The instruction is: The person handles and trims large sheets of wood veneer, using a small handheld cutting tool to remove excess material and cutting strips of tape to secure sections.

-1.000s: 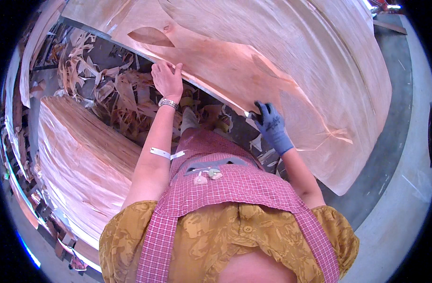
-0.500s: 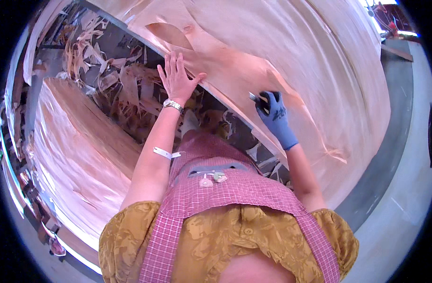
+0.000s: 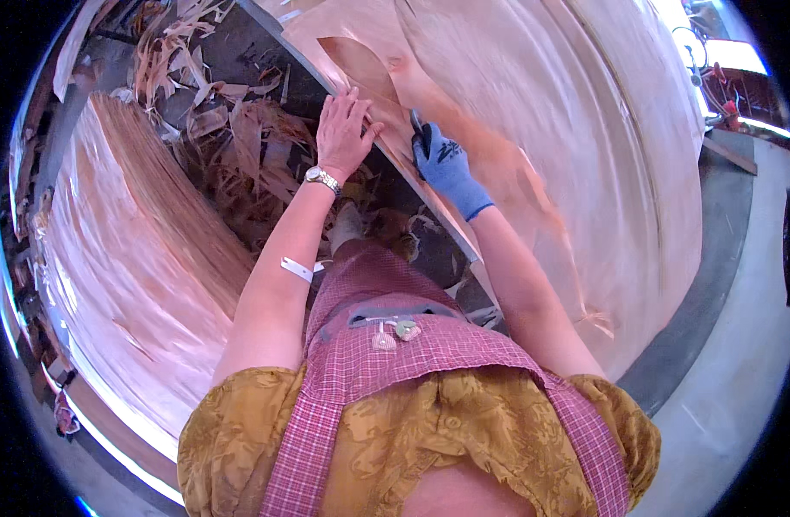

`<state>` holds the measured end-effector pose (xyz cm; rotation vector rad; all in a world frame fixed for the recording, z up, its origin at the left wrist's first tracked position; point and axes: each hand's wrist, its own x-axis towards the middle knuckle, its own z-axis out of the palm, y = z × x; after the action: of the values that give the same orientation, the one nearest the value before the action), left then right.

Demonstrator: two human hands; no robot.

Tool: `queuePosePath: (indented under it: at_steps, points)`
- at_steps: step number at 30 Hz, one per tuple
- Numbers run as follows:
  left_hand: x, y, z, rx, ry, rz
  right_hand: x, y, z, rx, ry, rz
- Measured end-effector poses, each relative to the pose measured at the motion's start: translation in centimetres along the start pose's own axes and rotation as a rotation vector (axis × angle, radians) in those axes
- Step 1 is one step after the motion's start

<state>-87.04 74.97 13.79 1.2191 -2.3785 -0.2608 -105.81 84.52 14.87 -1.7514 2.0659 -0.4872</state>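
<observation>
A large pale veneer sheet (image 3: 602, 164) covers the upper right, with a straight edge running diagonally down toward my apron and a darker leaf-shaped patch near that edge. My bare left hand (image 3: 341, 138), wearing a wristwatch, rests on the edge with fingers stretched out. Just right of it, my right hand (image 3: 440, 164) in a blue glove grips a dark-handled tool (image 3: 417, 126), apparently a cutter, against the sheet beside the edge. Its blade is too small to make out.
A stack of veneer sheets (image 3: 136, 258) lies at the left, and loose wood scraps (image 3: 240, 146) litter the dark floor between it and the sheet. A board (image 3: 729, 155) and red equipment (image 3: 729, 110) are at the upper right; grey floor (image 3: 714, 327) runs along the right.
My left hand has shifted up and right along the edge. My right hand with the tool has moved up and left, close beside it. The whole view has turned slightly.
</observation>
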Motion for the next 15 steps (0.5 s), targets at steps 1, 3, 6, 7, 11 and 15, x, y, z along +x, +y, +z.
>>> queuePosePath:
  at_steps: [1,3,6,7,11,15]
  points:
    - [-0.1,-0.4,0.2,-0.070,0.001,-0.009,0.1,-0.6,0.0,-0.065,-0.053,-0.013]
    - [0.1,-0.5,0.2,-0.108,0.031,-0.026,0.8,-3.3,-0.4,-0.127,-0.109,-0.027]
    - [0.6,-0.7,0.0,-0.108,0.039,-0.029,2.3,-6.4,0.3,-0.172,-0.197,0.075]
    - [0.9,-0.6,0.0,-0.099,0.050,-0.022,2.7,-6.4,0.8,-0.173,-0.198,0.073]
    - [1.4,-0.3,-0.2,-0.053,0.031,-0.032,4.2,-7.5,1.8,-0.323,-0.240,0.152]
    - [1.3,-0.8,0.5,-0.006,0.069,-0.016,3.4,-8.4,1.5,-0.382,-0.236,0.146]
